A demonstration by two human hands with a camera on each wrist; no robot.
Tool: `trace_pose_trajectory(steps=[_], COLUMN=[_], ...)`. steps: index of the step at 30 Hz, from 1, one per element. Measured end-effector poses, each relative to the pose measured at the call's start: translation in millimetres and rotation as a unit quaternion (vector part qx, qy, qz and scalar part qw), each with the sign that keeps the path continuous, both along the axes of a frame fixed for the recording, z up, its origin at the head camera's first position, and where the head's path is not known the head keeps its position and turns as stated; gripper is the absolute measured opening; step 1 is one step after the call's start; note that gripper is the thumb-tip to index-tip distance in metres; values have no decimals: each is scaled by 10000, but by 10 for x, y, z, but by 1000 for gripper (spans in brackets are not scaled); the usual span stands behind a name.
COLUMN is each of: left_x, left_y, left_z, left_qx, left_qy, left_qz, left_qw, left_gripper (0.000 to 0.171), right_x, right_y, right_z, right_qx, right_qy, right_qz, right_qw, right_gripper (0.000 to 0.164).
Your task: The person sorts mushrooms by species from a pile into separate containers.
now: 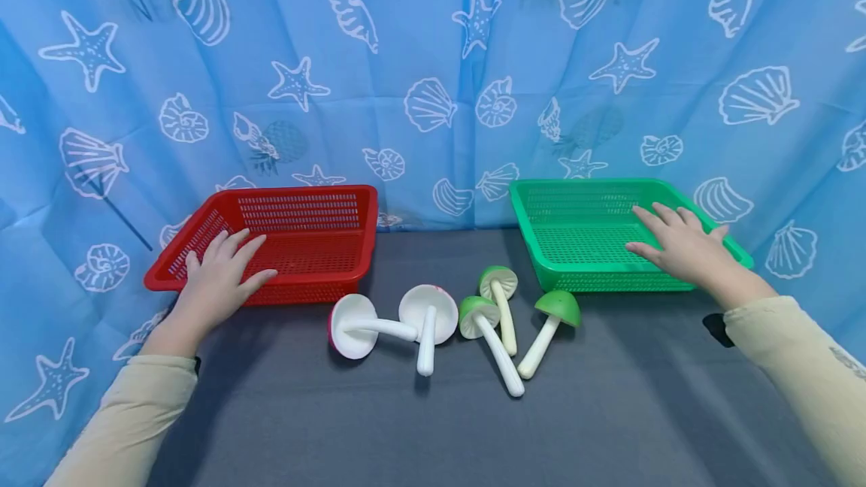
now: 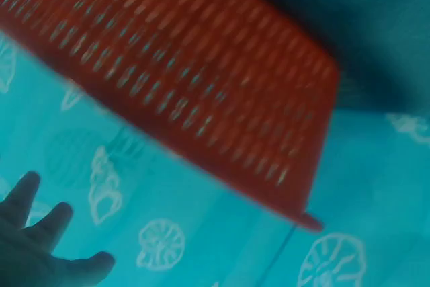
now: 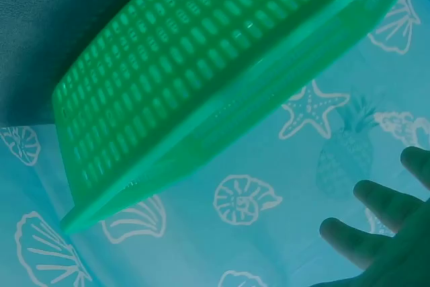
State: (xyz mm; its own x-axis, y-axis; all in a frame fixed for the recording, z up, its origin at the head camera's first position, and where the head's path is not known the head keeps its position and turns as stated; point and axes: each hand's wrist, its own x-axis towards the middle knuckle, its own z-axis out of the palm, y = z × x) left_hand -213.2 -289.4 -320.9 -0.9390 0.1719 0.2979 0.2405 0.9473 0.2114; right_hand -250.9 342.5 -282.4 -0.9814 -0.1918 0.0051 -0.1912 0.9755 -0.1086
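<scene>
At the left of the head view, my left hand [image 1: 219, 276] reaches over the front left part of a red plastic basket [image 1: 368, 246], its fingers spread and holding nothing. My right hand [image 1: 686, 246] hovers over the right side of a green plastic basket [image 1: 534, 246], fingers also spread apart and bare. Between and in front of the baskets lie toy mushrooms. Two have white undersides with pinkish-red edges: one mushroom [image 1: 355, 327] on its side, another mushroom [image 1: 428, 322] beside it. Three have green caps: a rear mushroom [image 1: 501, 295], a front mushroom [image 1: 490, 333] and a right mushroom [image 1: 558, 310].
A dark grey cloth [image 1: 406, 434] covers the table under everything. Behind the baskets hangs a blue curtain [image 1: 433, 36] printed with white shells and starfish, and it also comes down along the left side.
</scene>
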Motion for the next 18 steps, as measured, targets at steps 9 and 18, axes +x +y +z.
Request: trace_pose_trajectory(steps=[9, 18], left_x=[-51, -148], left_y=[10, -5], left_z=[-344, -566], left_qx=[126, -102], left_qy=[237, 442], left_qz=[-193, -171], left_qw=[9995, 9988], left_gripper=[75, 68], right_x=[143, 307], right_y=[-217, -477], right_z=[-78, -192], right_qx=[-341, -987], right_qy=[339, 601], right_qz=[77, 535], right_qw=[9988, 9919], right_gripper=[75, 68])
